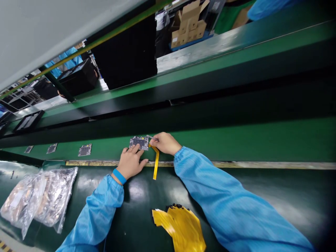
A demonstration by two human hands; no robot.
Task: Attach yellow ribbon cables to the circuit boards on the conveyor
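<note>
Circuit board (143, 142) sits on the green belt (244, 143), just left of frame centre, long axis running left-right. Left hand (131, 162) is nearest: comes in from lower left, fingers spread, fingertips down on the board's lower part, not wrapped round anything. Right hand (166, 142) is just off the board's right edge, thumb and fingers closed on a slim grey tool (152, 138), tip pointing left at the board's upper right corner. Can't tell if the tip touches.

Key relation: yellow strip (156, 164) lies below-left of the right fingers. Top end bends left to the board's right edge; long leg runs near-vertical down the frame, across the belt's edge rail (236, 164). Joined or only abutting: can't tell, too small.

More yellow strips (183, 227) bottom centre, three more boards (84, 150) on the belt at left, clear bags (56, 196) lower left.
</note>
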